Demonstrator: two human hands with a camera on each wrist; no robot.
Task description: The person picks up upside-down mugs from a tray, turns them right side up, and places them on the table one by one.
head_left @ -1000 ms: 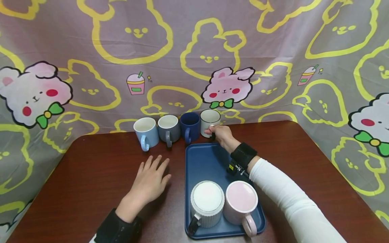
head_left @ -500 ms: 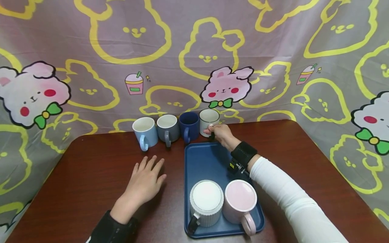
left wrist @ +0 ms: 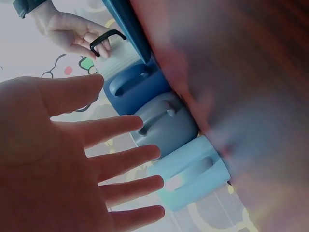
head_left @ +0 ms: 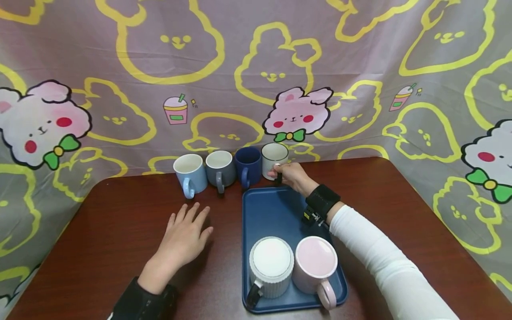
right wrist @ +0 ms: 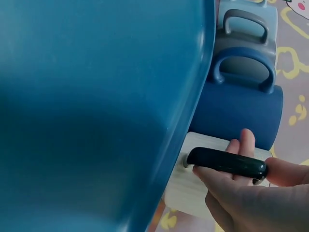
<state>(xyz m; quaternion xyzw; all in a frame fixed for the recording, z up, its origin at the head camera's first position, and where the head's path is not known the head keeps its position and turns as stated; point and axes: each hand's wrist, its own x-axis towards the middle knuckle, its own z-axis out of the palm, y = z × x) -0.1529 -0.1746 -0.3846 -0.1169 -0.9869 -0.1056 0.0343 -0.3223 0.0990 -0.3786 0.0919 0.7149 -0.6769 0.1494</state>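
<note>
My right hand [head_left: 294, 175] is at the white mug [head_left: 270, 163] with a dark rim, the rightmost in a row at the back of the table. In the right wrist view its fingers go through the black handle [right wrist: 227, 162] and hold it, the thumb at one end. The mug stands upright just behind the blue tray [head_left: 272, 209]. Left of it, side by side, are a navy mug [head_left: 253, 164], a grey mug [head_left: 226, 175] and a light blue mug [head_left: 196, 178]. My left hand [head_left: 182, 240] is over the table in front of them, fingers spread and holding nothing.
On the near end of the tray sit a white ribbed mug [head_left: 274, 282] with a black handle and a pink mug [head_left: 310, 282], handles toward me. A patterned cloth [head_left: 232, 98] hangs behind the brown table [head_left: 120, 231], close to the back row of mugs.
My left hand has drawn a little to the left, away from the tray, with fingers still spread. The right hand stays at the white mug's handle, and the mugs have not moved.
</note>
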